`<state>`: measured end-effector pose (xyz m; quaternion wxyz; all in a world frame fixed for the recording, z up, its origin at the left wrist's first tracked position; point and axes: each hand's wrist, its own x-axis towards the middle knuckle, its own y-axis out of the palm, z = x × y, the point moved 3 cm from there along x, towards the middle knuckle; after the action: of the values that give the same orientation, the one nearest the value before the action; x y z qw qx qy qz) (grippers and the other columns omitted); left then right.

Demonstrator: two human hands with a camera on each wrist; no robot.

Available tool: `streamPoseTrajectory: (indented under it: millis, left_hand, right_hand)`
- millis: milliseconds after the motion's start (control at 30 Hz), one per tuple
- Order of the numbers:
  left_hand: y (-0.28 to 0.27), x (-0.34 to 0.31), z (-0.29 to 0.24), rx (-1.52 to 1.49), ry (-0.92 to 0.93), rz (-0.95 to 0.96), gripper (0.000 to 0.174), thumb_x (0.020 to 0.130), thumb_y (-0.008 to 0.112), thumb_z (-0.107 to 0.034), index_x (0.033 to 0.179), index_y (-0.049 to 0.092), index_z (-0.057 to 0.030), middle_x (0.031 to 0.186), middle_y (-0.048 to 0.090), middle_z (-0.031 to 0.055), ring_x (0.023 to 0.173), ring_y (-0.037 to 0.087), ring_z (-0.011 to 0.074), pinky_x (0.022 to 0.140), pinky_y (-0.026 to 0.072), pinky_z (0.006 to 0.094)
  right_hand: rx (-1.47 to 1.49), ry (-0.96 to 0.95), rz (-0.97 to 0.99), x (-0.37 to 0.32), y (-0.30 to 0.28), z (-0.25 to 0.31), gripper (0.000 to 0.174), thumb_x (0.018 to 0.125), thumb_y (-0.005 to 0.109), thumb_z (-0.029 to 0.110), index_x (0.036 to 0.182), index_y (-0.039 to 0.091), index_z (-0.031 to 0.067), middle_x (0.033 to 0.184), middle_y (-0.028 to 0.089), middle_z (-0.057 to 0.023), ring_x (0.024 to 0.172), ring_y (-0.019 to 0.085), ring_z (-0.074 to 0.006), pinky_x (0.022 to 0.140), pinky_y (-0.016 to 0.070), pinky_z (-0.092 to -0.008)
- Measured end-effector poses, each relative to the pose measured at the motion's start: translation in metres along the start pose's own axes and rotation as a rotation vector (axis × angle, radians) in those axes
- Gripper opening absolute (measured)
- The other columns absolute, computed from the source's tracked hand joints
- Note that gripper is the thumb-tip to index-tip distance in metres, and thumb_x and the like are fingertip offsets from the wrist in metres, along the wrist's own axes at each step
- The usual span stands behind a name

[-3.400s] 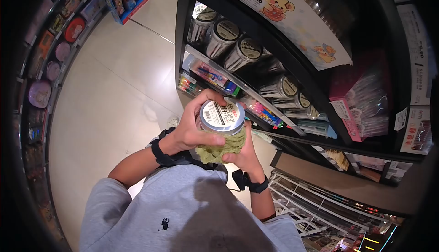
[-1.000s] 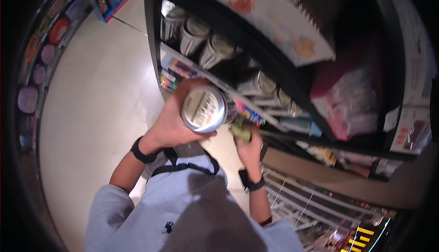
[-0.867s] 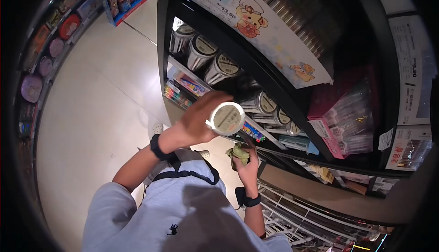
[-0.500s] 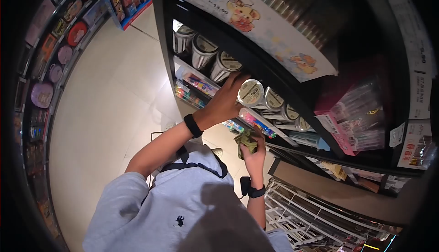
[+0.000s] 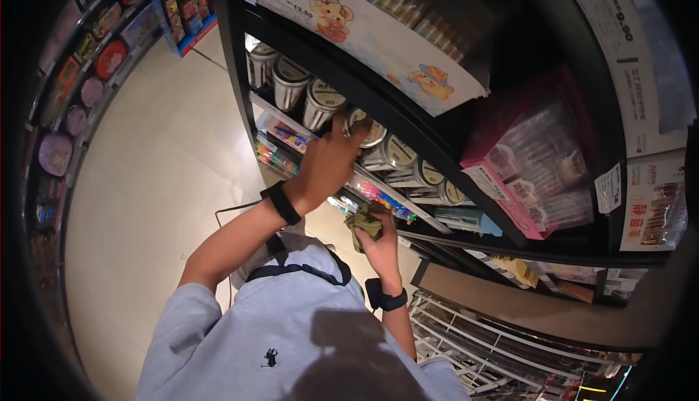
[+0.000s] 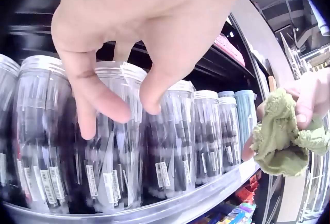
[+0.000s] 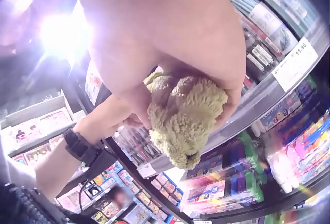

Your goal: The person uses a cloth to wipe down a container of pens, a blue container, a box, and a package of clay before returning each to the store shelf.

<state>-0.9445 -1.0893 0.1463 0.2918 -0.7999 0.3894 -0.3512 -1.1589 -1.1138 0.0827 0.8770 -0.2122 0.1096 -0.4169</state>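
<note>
My left hand (image 5: 324,168) is at a clear, round-lidded jar (image 6: 111,167) standing in the shelf row. In the left wrist view its thumb and fingers hang apart around the jar's upper part, and in the head view a finger lies over the labelled lid (image 5: 371,133). Dark pen-like sticks with barcode labels show through the jar's wall. Lower and to the right, my right hand (image 5: 384,244) grips a crumpled green fuzzy cloth (image 5: 362,230). The cloth (image 7: 185,115) bulges out below the fingers in the right wrist view.
Similar jars (image 5: 320,102) stand on both sides behind a clear shelf lip (image 6: 154,208). Colourful packs (image 5: 386,195) fill the shelf below. Above are a bear-printed display box (image 5: 378,44) and a pink box (image 5: 502,201). A white wire rack (image 5: 473,335) stands at lower right.
The left hand has carried the jar from in front of the body up into the shelf row, and its fingers now stand loosely apart. The right hand has kept the green cloth, moved off the jar.
</note>
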Motion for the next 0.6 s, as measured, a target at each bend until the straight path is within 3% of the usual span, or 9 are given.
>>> streamPoseTrajectory:
  millis: [100, 233, 300, 333, 367, 467, 600]
  left_hand:
    - [0.001, 0.000, 0.004, -0.071, 0.048, -0.125, 0.064, 0.071, 0.060, 0.006, 0.132, 0.048, -0.0093, 0.128, 0.040, 0.0294, 0.077, 0.066, 0.0405, 0.060, 0.0577, 0.0419]
    - [0.003, 0.000, 0.005, -0.026, 0.013, -0.120, 0.073, 0.068, 0.059, 0.010, 0.137, 0.045, -0.0108, 0.127, 0.039, 0.0273, 0.090, 0.063, 0.0427, 0.063, 0.0580, 0.0410]
    - [0.007, 0.000, 0.008, -0.018, 0.023, -0.122, 0.075, 0.070, 0.059, 0.009, 0.140, 0.042, -0.0128, 0.123, 0.039, 0.0259, 0.093, 0.062, 0.0432, 0.063, 0.0577, 0.0405]
    - [0.010, -0.001, 0.010, -0.027, 0.026, -0.139, 0.073, 0.072, 0.060, 0.008, 0.140, 0.042, -0.0129, 0.122, 0.040, 0.0258, 0.092, 0.062, 0.0431, 0.063, 0.0574, 0.0409]
    - [0.013, -0.001, 0.013, -0.028, 0.025, -0.163, 0.071, 0.075, 0.060, 0.006, 0.141, 0.041, -0.0131, 0.120, 0.040, 0.0257, 0.090, 0.062, 0.0431, 0.063, 0.0571, 0.0413]
    - [0.017, -0.003, 0.022, -0.093, 0.022, -0.120, 0.071, 0.078, 0.062, 0.002, 0.143, 0.038, -0.0139, 0.116, 0.042, 0.0256, 0.086, 0.062, 0.0425, 0.062, 0.0562, 0.0425]
    - [0.015, -0.009, 0.028, -0.123, 0.089, -0.052, 0.077, 0.079, 0.064, -0.002, 0.147, 0.030, -0.0155, 0.111, 0.043, 0.0238, 0.078, 0.062, 0.0404, 0.060, 0.0553, 0.0433]
  right_hand:
    - [-0.060, -0.059, 0.031, 0.000, -0.001, -0.003, 0.036, 0.075, 0.072, 0.001, 0.107, 0.055, -0.0006, 0.113, 0.058, -0.0178, 0.104, 0.060, -0.0284, 0.088, 0.0480, -0.0338]
    - [0.028, 0.080, -0.018, -0.004, -0.004, -0.016, 0.036, 0.076, 0.073, 0.003, 0.106, 0.054, -0.0005, 0.105, 0.060, -0.0143, 0.099, 0.063, -0.0263, 0.089, 0.0477, -0.0333]
    - [0.044, 0.094, -0.013, -0.001, -0.004, -0.021, 0.036, 0.076, 0.073, 0.003, 0.107, 0.054, -0.0001, 0.108, 0.059, -0.0148, 0.101, 0.062, -0.0261, 0.089, 0.0475, -0.0338]
    - [0.047, 0.051, -0.025, 0.000, -0.005, -0.014, 0.036, 0.076, 0.072, 0.002, 0.107, 0.054, -0.0003, 0.120, 0.057, -0.0180, 0.109, 0.059, -0.0280, 0.094, 0.0458, -0.0346]
    - [0.046, 0.056, -0.031, 0.003, -0.004, -0.016, 0.036, 0.076, 0.072, 0.002, 0.107, 0.054, -0.0003, 0.120, 0.057, -0.0180, 0.109, 0.059, -0.0280, 0.094, 0.0458, -0.0346]
    - [0.081, 0.041, -0.064, 0.009, -0.001, -0.014, 0.036, 0.076, 0.071, 0.002, 0.108, 0.053, -0.0012, 0.138, 0.046, -0.0213, 0.124, 0.050, -0.0314, 0.101, 0.0413, -0.0359]
    - [0.131, 0.050, -0.125, 0.013, 0.010, -0.015, 0.036, 0.076, 0.070, 0.001, 0.108, 0.053, -0.0010, 0.138, 0.047, -0.0206, 0.124, 0.050, -0.0311, 0.102, 0.0410, -0.0362]
